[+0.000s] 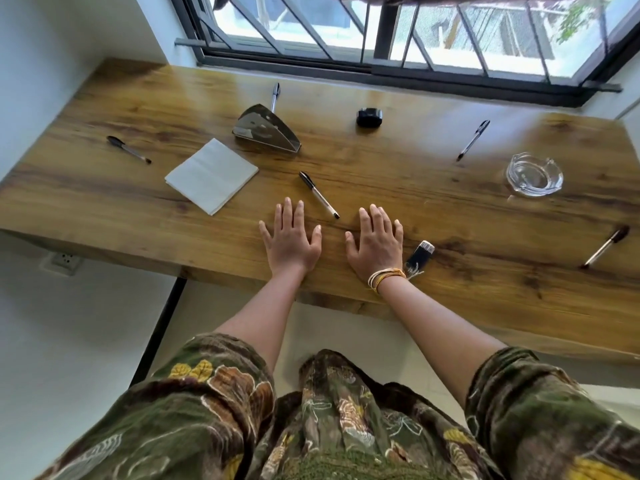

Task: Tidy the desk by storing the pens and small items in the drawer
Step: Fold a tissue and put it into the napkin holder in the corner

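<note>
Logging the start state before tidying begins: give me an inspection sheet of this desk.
Surface: wooden desk, bare between items.
Job's things: five pens, far left, behind the holder, centre, right, far right; small black case; black lighter. No drawer seen.
Clutter: napkin, metal napkin holder, glass ashtray.
Hands: left hand and right hand flat, empty.
Cables: nothing seen.
Surroundings: barred window, wall socket.

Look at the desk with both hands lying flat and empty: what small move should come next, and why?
Probably the right hand should reach forward and pick up the nearest pen. It lies just beyond the fingers, between the two hands, untouched. The left hand is also empty, and no drawer is in view yet.
</note>
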Tool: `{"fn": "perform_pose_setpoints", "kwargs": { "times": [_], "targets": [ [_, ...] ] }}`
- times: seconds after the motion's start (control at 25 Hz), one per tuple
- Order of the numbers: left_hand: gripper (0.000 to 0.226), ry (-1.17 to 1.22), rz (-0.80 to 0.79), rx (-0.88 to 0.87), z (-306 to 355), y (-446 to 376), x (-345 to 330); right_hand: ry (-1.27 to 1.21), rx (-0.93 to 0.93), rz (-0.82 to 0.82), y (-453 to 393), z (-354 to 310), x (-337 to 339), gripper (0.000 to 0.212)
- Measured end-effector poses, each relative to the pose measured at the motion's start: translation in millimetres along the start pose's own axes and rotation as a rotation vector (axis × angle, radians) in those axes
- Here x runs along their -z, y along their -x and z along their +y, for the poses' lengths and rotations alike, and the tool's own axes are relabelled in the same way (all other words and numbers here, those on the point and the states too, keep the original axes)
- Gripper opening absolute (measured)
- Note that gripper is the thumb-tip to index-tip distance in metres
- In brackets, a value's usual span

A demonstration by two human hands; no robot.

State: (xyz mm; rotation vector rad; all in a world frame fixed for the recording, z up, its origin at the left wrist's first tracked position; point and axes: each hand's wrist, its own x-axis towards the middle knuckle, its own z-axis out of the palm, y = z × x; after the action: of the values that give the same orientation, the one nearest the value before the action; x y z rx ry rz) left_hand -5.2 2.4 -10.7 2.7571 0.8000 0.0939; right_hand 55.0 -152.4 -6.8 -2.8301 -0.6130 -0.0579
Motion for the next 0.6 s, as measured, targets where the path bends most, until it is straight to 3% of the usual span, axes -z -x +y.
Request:
{"fn": "perform_pose_setpoints", "kwargs": {
  "times": [0.48, 0.6],
  "targets": [
    [0.065, -0.012, -0.019, -0.027, -3, 2, 3, 0.016, 0.022, 0.003, -3, -3, -1, 0.062],
    [0.058, 0.084, 0.053, -0.059, -12, -2, 10, -0.186, -0.124, 0.037, -15, -25, 3, 0.065]
  ]
}}
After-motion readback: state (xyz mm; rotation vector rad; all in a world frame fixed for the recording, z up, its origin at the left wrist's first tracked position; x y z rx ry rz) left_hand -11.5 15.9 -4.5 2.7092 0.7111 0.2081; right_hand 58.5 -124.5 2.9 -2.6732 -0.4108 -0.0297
